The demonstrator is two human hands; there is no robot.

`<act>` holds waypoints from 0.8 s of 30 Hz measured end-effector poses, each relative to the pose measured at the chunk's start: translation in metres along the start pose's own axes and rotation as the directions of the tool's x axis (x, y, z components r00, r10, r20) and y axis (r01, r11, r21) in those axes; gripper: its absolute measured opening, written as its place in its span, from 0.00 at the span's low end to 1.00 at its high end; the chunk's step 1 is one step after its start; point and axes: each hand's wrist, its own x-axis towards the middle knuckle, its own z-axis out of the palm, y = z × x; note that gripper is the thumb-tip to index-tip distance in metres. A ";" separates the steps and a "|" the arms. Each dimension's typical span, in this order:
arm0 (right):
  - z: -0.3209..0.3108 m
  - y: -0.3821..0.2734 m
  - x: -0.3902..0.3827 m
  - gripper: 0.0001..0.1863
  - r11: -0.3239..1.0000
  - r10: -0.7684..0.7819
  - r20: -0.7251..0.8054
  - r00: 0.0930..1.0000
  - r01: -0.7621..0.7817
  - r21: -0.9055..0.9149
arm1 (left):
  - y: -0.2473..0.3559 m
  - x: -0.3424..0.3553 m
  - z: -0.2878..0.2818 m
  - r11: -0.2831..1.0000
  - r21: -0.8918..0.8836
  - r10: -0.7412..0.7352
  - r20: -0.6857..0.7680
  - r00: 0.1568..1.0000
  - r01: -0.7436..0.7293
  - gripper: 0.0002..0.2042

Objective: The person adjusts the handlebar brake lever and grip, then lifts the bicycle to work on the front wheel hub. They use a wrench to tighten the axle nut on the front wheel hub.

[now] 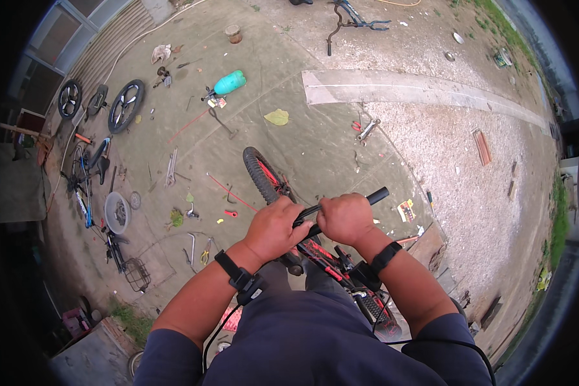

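Note:
A black and red bicycle (328, 264) stands below me in the middle of the view, its knobby front tyre (260, 172) pointing away from me. Both hands are on its black handlebar (377, 195). My left hand (271, 228) is closed on the bar near the middle, thumb toward the right. My right hand (346, 217) grips just beside it, leaving the right end of the bar exposed. Parts of the bar are hidden under my fingers. A red cable or rod (231, 193) lies on the ground left of the front tyre.
Two loose wheels (125, 106), bicycle frames (83, 186), a plastic basin (116, 212) and scattered tools (171, 166) lie on the left. A turquoise bottle (229, 82) is farther ahead. A wrench (368, 130), gravel (457, 180) and another bicycle part (357, 22) are to the right and back.

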 end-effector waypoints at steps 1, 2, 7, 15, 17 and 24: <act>0.000 0.000 0.000 0.12 1.000 0.002 0.005 1.000 -0.002 -0.005 | 0.000 0.000 0.000 1.000 0.002 0.001 0.006 1.000 -0.001 0.16; -0.001 0.000 0.000 0.12 1.000 0.004 0.010 1.000 -0.004 -0.011 | 0.001 0.000 -0.001 1.000 0.003 0.003 0.012 1.000 -0.003 0.16; -0.002 0.000 -0.001 0.12 1.000 0.005 0.037 0.999 -0.005 -0.014 | 0.003 0.000 -0.003 0.999 -0.017 0.042 0.002 0.999 -0.042 0.16; -0.010 -0.003 0.002 0.15 0.999 0.027 0.117 0.993 -0.025 -0.020 | 0.004 -0.001 -0.004 0.998 -0.024 0.058 -0.025 0.998 -0.059 0.14; -0.010 -0.002 0.002 0.15 1.000 0.030 0.117 0.993 -0.030 -0.005 | 0.005 0.001 -0.004 0.999 -0.010 0.034 -0.022 0.999 -0.034 0.14; -0.011 -0.002 0.003 0.15 0.999 0.050 0.143 0.988 -0.048 -0.020 | 0.029 0.012 -0.009 0.948 0.131 -0.310 0.178 0.934 0.290 0.15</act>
